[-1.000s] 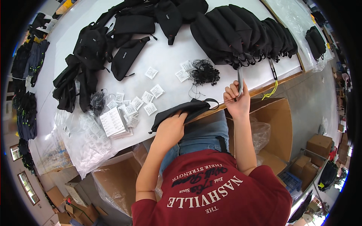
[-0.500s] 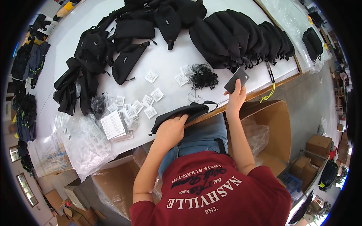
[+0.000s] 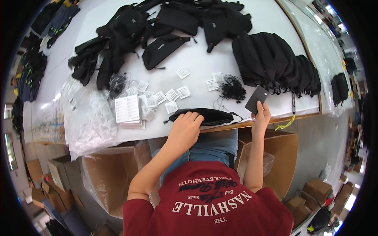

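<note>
At the table's front edge lies a small black pouch [image 3: 218,117], its long opening facing up. My left hand [image 3: 186,126] grips its near side, with the fingertips curled over the rim. A strap loop sticks out at the pouch's right end. Between the thumb and fingers of my right hand [image 3: 260,115] is a dark grey hang tag [image 3: 256,99] with a small hole near one corner. A thin line shows between the loop and my right hand; I cannot tell whether it joins the tag.
Black pouches [image 3: 165,51] lie heaped at the back, with a packed row [image 3: 271,59] at right. Small white labels [image 3: 171,95], a card stack [image 3: 126,108], black cords [image 3: 232,88] and a cutter [image 3: 293,104] are nearer. Cardboard boxes [image 3: 281,157] stand under the edge.
The view has shifted, so the table things sit farther right. My left hand has drawn the pouch's opening wider, and my right hand with the tag is lower, closer to the strap loop.
</note>
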A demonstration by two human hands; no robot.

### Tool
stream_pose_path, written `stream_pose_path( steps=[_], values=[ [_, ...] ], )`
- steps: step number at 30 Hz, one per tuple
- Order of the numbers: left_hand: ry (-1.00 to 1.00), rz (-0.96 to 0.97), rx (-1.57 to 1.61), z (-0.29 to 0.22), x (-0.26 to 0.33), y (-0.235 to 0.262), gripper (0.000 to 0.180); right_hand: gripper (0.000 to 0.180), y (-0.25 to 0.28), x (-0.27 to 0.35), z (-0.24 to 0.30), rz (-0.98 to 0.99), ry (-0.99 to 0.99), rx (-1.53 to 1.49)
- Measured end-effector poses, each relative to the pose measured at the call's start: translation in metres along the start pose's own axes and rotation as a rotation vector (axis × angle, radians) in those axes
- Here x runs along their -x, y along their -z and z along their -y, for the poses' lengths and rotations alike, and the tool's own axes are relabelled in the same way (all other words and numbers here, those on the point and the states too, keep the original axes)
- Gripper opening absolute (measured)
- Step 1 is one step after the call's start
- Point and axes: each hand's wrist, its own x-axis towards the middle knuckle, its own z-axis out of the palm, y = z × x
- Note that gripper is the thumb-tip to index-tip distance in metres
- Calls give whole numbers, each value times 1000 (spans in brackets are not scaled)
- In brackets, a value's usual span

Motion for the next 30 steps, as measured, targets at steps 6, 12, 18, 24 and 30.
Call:
stream_pose_path(
  steps=[6,12,18,24,30],
  values=[
    [20,-299,25,6,11,-3,23,36,-13,13,27,328,190,245],
    [6,-386,60,12,4,-19,40,15,-81,42,51,808,430,724],
    [-90,-513,262,10,-5,-18,52,22,-80,30,37,951,698,1080],
    [-58,-347,80,20,2,-19,17,25,-81,36,61,1126,649,1189],
    [204,-615,644,41,-10,10,11,18,-74,33,48,1079,672,1144]
  ],
)
